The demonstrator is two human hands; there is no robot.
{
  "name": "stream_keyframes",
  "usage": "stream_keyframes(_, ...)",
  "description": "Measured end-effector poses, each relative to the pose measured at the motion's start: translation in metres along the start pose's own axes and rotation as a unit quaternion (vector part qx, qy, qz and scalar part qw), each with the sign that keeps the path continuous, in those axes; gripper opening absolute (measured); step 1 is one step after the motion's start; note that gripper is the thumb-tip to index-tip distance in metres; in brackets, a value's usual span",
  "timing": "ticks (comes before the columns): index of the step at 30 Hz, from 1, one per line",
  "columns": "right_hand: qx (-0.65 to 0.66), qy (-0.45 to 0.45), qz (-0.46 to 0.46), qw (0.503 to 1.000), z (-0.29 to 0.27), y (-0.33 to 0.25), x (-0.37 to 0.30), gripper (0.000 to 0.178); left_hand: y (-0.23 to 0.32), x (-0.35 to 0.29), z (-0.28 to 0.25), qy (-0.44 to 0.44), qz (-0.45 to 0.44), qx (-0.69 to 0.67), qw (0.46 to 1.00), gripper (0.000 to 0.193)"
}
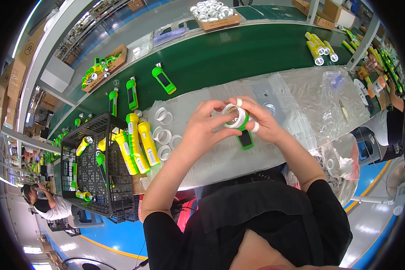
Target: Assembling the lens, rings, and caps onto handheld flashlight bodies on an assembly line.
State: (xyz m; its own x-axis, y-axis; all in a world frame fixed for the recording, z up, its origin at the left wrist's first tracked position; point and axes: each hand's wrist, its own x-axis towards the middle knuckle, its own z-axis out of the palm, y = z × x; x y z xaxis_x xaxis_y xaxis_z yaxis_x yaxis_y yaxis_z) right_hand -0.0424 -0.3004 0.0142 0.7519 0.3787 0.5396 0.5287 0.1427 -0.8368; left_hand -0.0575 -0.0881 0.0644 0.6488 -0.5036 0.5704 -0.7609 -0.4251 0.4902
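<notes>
Above the plastic-covered bench in front of me, both hands hold a green flashlight (245, 140) with a dark panel on its handle. A white ring (240, 118) sits around its head end. My left hand (204, 128) is closed on the white ring, thumb and fingers at its rim. My right hand (262, 120), with white wraps on some fingers, is closed around the flashlight's head from the other side. Beside my left forearm lie several loose white rings (164, 136). A clear round piece (269, 108) rests just beyond my right hand.
A black crate (96, 209) with some flashlights stands at left, beside several yellow flashlights (147, 141). Green flashlights (164, 80) lie on the green belt (211, 54), yellow ones (318, 47) at far right. A box of white rings (220, 23) stands at the back. Co-workers sit at both sides.
</notes>
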Motion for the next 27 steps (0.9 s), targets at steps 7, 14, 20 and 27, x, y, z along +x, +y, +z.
stream_keyframes(7,-0.28,-0.199,-0.04,0.938,-0.057,-0.077,0.038,0.036,0.012,0.011,0.031,-0.019,0.008,-0.022,1.0,0.046)
stream_keyframes(14,-0.365,-0.404,0.08,0.835,-0.056,-0.095,0.065,0.029,0.015,0.013,0.055,0.019,-0.013,-0.102,0.995,0.038)
stream_keyframes(20,-0.456,-0.291,0.15,0.827,-0.044,-0.088,0.05,0.042,0.014,0.015,0.06,0.037,-0.012,-0.069,0.997,0.038)
stream_keyframes(27,-0.44,-0.252,0.141,0.851,-0.044,-0.081,0.042,0.048,0.012,0.015,0.063,0.057,-0.012,-0.061,0.996,0.04)
